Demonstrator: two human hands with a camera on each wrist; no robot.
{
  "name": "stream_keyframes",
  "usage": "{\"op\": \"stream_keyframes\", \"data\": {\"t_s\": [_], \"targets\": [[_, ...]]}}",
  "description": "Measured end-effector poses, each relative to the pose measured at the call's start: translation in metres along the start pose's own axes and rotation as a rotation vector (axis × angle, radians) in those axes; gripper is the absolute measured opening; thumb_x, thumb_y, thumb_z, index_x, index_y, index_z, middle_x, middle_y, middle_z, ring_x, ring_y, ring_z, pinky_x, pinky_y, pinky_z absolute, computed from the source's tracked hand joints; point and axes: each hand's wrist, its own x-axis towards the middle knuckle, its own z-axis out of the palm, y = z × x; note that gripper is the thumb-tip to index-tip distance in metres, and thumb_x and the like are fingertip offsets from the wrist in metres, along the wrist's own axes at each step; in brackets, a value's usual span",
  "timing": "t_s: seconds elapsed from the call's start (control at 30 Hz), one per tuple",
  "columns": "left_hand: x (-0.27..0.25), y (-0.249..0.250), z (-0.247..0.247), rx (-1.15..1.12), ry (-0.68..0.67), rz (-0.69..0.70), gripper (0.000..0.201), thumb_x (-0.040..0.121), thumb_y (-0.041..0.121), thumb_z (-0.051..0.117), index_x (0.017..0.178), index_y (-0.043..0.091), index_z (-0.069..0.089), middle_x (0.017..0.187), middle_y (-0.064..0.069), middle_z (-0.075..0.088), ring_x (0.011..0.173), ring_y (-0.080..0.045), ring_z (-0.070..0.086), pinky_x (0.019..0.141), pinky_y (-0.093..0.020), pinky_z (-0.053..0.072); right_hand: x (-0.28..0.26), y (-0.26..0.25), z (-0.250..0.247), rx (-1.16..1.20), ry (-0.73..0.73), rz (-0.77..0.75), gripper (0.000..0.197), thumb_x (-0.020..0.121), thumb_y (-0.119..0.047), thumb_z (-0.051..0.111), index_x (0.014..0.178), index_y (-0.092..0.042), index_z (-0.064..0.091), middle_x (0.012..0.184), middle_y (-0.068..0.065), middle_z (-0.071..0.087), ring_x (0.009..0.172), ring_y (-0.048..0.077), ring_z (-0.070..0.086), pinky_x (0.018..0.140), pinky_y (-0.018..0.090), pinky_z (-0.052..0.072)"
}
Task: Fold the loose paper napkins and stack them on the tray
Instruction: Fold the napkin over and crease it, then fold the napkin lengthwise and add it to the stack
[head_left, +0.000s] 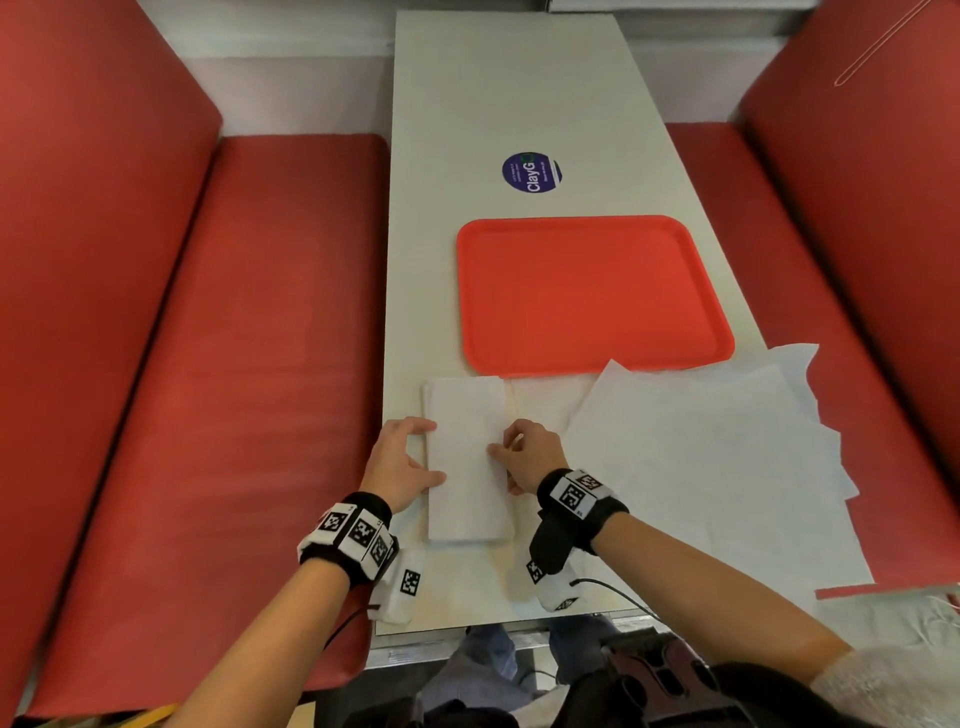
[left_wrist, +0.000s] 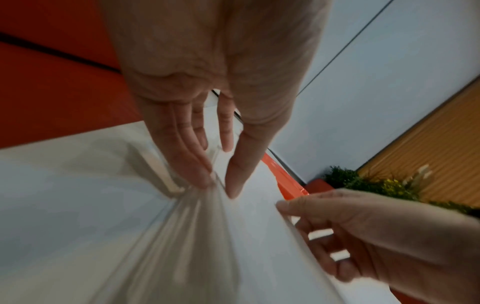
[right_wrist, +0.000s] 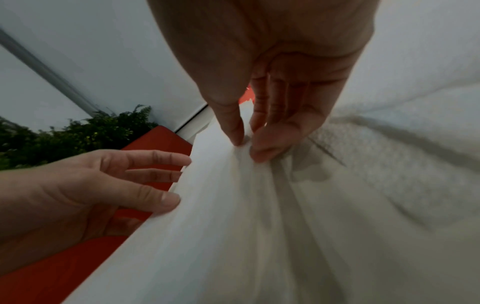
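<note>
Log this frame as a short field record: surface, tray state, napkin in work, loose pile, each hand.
surface: white table between red bench seats
tray: orange tray, nothing on it
napkin in work: folded napkin, flat on the table, near side of the tray
loose pile: unfolded napkins, to the right
left hand: fingers on the napkin's left edge
right hand: pinches its right edge

Folded white napkin (head_left: 467, 467) lying flat on table, long narrow rectangle; loose napkins (head_left: 727, 457) spread rightward; orange tray (head_left: 592, 296) beyond, bare
</note>
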Motion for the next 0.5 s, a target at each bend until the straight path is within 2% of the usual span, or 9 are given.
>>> {"op": "stream_keyframes", "data": {"t_s": [0.1, 0.17, 0.23, 0.33, 0.43, 0.5], "targets": [[-0.002, 0.002, 0.003, 0.157, 0.056, 0.015, 0.057, 0.068, 0.012, 0.084, 0.113, 0.029, 0.055, 0.117, 0.005, 0.043, 0.068, -0.018, 0.059, 0.079, -0.039, 0.054, -0.003, -0.001, -0.007, -0.004, 0.030, -0.044, 0.021, 0.087, -0.028, 0.065, 0.093, -0.012, 0.053, 0.080, 0.010, 0.063, 0.062, 0.029, 0.064, 0.057, 0.042, 0.059], [-0.003, 0.009, 0.006, 0.255, 0.113, 0.060, 0.050, 0.070, 0.019, 0.081, 0.111, 0.030, 0.054, 0.116, 0.005, 0.041, 0.080, -0.020, 0.057, 0.080, -0.037, 0.052, -0.006, 0.001, -0.019, -0.020, 0.046, -0.075, 0.024, 0.088, -0.031, 0.064, 0.097, -0.013, 0.053, 0.077, 0.009, 0.064, 0.058, 0.025, 0.062, 0.054, 0.035, 0.055], [-0.001, 0.021, 0.014, 0.277, 0.128, 0.145, 0.041, 0.074, 0.020, 0.077, 0.108, 0.029, 0.056, 0.116, 0.004, 0.042, 0.096, -0.022, 0.053, 0.085, -0.039, 0.049, -0.008, 0.007, -0.037, -0.034, 0.066, -0.083, 0.023, 0.088, -0.032, 0.064, 0.098, -0.014, 0.054, 0.072, 0.004, 0.062, 0.054, 0.023, 0.061, 0.054, 0.031, 0.051], [0.004, 0.044, 0.036, 0.270, 0.049, 0.238, 0.026, 0.079, 0.017, 0.071, 0.101, 0.025, 0.061, 0.112, 0.005, 0.046, 0.106, -0.020, 0.047, 0.091, -0.035, 0.044, -0.008, 0.029, -0.071, -0.047, 0.112, -0.050, 0.021, 0.088, -0.029, 0.066, 0.098, -0.014, 0.056, 0.075, 0.003, 0.062, 0.053, 0.021, 0.062, 0.056, 0.031, 0.052], [0.010, 0.068, 0.068, 0.250, -0.079, 0.276, 0.020, 0.083, 0.015, 0.068, 0.101, 0.021, 0.063, 0.111, 0.004, 0.051, 0.107, -0.020, 0.049, 0.093, -0.031, 0.042, -0.011, 0.062, -0.112, -0.052, 0.206, 0.016, 0.019, 0.084, -0.027, 0.070, 0.094, -0.015, 0.058, 0.087, 0.009, 0.065, 0.068, 0.024, 0.062, 0.068, 0.038, 0.056], [0.014, 0.079, 0.090, 0.249, -0.141, 0.276, 0.024, 0.084, 0.013, 0.066, 0.107, 0.017, 0.062, 0.113, 0.000, 0.053, 0.108, -0.021, 0.051, 0.094, -0.030, 0.042, -0.017, 0.087, -0.141, -0.052, 0.299, 0.071, 0.020, 0.083, -0.024, 0.071, 0.096, -0.014, 0.061, 0.094, 0.010, 0.065, 0.077, 0.025, 0.058, 0.073, 0.038, 0.051]]}}
